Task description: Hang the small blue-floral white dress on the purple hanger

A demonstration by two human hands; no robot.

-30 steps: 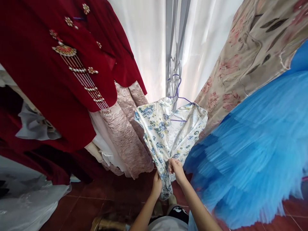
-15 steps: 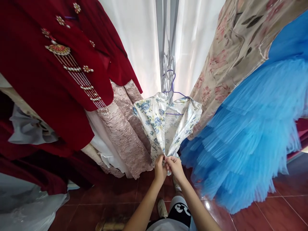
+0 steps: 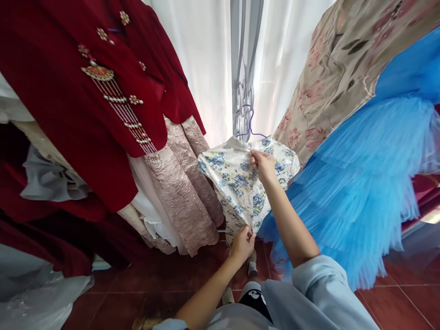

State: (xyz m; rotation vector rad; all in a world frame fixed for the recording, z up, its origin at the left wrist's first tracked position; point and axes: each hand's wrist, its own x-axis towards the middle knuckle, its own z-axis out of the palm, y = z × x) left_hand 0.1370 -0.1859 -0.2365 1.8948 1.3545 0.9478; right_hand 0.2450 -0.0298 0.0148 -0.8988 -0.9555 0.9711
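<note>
A short-sleeved white blouse (image 3: 237, 176) with blue roses hangs from a purple hanger (image 3: 250, 128) in front of me. Its front is joined along a straight line that looks like a zipper. At the top of this line, just under the collar, my right hand (image 3: 264, 164) is closed in a pinch; the fingers hide the zipper pull. Lower down, my left hand (image 3: 243, 243) pinches the blouse at the bottom of the front, keeping the cloth stretched downward.
A dark red jacket (image 3: 137, 105) with beaded ornaments and a pink brocade skirt (image 3: 185, 192) hang to the left. On the right are a beige floral garment (image 3: 309, 91) and a blue tiered tulle dress (image 3: 364, 174). White curtains (image 3: 202, 59) hang behind; the floor (image 3: 165, 275) is red tile.
My right hand has moved up from the bottom of the blouse to near the collar, and the open front has come together. My left hand stays at the bottom.
</note>
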